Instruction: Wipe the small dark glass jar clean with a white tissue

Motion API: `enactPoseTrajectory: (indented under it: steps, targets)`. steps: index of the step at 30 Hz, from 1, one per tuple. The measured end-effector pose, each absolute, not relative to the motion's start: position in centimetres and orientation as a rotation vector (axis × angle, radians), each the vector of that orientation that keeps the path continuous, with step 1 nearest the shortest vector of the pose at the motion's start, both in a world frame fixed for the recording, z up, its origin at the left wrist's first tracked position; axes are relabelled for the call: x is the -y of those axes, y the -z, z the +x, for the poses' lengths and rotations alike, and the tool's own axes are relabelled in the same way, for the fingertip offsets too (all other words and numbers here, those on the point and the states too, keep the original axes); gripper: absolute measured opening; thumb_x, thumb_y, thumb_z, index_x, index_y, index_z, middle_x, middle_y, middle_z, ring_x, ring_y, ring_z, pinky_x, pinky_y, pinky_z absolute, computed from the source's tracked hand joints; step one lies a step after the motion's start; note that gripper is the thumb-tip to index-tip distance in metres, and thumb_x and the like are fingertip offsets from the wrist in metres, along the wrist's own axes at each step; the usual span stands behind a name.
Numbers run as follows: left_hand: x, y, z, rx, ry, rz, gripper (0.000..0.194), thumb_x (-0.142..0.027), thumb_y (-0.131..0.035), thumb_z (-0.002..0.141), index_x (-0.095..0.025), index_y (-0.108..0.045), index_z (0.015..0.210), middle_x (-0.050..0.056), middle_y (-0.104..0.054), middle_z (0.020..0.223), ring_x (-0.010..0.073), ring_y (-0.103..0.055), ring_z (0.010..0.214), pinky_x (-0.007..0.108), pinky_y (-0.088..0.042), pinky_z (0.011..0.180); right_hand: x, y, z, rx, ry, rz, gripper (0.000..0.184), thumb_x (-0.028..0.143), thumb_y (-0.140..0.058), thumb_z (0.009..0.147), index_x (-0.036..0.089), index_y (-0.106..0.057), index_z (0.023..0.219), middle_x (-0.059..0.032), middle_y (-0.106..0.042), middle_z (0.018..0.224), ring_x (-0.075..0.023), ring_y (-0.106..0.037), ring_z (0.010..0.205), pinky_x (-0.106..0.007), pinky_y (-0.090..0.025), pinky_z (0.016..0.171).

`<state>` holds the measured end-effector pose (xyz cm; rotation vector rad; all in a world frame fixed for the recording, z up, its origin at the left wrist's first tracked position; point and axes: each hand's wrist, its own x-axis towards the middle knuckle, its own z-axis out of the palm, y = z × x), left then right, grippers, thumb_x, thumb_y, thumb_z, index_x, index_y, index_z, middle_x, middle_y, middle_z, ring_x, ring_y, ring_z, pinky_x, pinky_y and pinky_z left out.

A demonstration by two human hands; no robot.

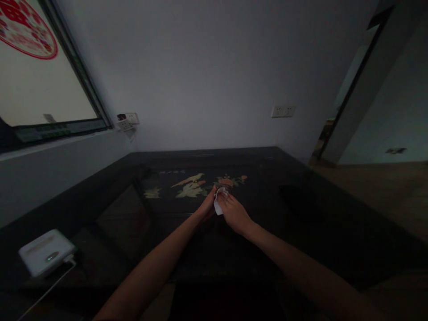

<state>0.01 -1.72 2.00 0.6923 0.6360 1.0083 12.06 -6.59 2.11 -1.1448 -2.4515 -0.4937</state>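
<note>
Both hands meet above the middle of the dark table. In my right hand (235, 214) is a crumpled white tissue (218, 208), pressed under the fingers, with one end hanging down toward me. My left hand (207, 207) is closed against the tissue's left side, fingers pointing away from me. Something small and dark shows at the tissue's far edge between the hands, too dim to name. Behind them, flower and bird pictures (190, 187) decorate the tabletop.
The glossy black table (207, 263) reaches the wall. At the left stands a white box (47, 252) with a small green light and a plugged-in cable (50, 287). A dark flat object (301, 203) lies at the right. Wall sockets (283, 111) are beyond.
</note>
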Motion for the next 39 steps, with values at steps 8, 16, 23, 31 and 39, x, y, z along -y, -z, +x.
enactPoseTrajectory:
  steps: [8,16,23,31,39]
  targets:
    - [1.5,-1.6,0.5,-0.646,-1.013,0.721,0.038,-0.041,-0.043,0.093,-0.012,-0.068,0.097,0.011,-0.07,0.1,0.0203,-0.063,0.101,0.028,-0.044,0.093,6.6,-0.9,11.0,2.324,0.622,-1.384,0.045,0.003,-0.034,0.086,-0.005,-0.049,0.128,-0.0254,-0.054,0.131,-0.0288,-0.051,0.124,-0.045,-0.036,0.108]
    - [1.1,-1.1,0.5,-0.655,-1.099,0.75,0.028,-0.036,-0.053,0.089,-0.013,-0.066,0.102,0.009,-0.07,0.101,0.021,-0.062,0.102,0.028,-0.045,0.09,7.5,-2.7,10.9,2.38,0.515,-1.577,0.038,0.005,-0.036,0.087,-0.001,-0.058,0.117,-0.024,-0.066,0.112,-0.0286,-0.06,0.108,-0.042,-0.042,0.096]
    - [1.5,-1.7,0.1,-0.688,-1.053,0.777,0.041,-0.045,-0.044,0.092,-0.012,-0.066,0.099,0.009,-0.071,0.09,0.0196,-0.066,0.087,0.027,-0.049,0.08,7.7,-3.9,11.6,2.352,0.138,-1.357,0.035,0.015,-0.045,0.09,0.008,-0.053,0.123,-0.0143,-0.068,0.112,-0.022,-0.063,0.102,-0.035,-0.04,0.097]
    - [1.4,-1.6,-0.1,-0.766,-0.988,0.784,0.045,-0.046,-0.038,0.094,-0.012,-0.067,0.097,0.01,-0.072,0.086,0.0203,-0.067,0.081,0.029,-0.05,0.077,7.0,-2.0,10.9,2.361,0.375,-1.314,0.072,0.04,-0.063,0.081,-0.007,-0.043,0.131,-0.0291,-0.049,0.134,-0.0345,-0.043,0.129,-0.045,-0.028,0.111]
    - [1.4,-1.3,0.5,-0.755,-1.067,0.792,0.032,-0.04,-0.052,0.09,-0.015,-0.065,0.104,0.008,-0.071,0.1,0.0206,-0.064,0.096,0.026,-0.049,0.081,7.5,-2.5,10.5,2.314,0.471,-1.592,0.063,0.033,-0.062,0.083,-0.01,-0.047,0.126,-0.0319,-0.053,0.127,-0.035,-0.05,0.122,-0.043,-0.031,0.109]
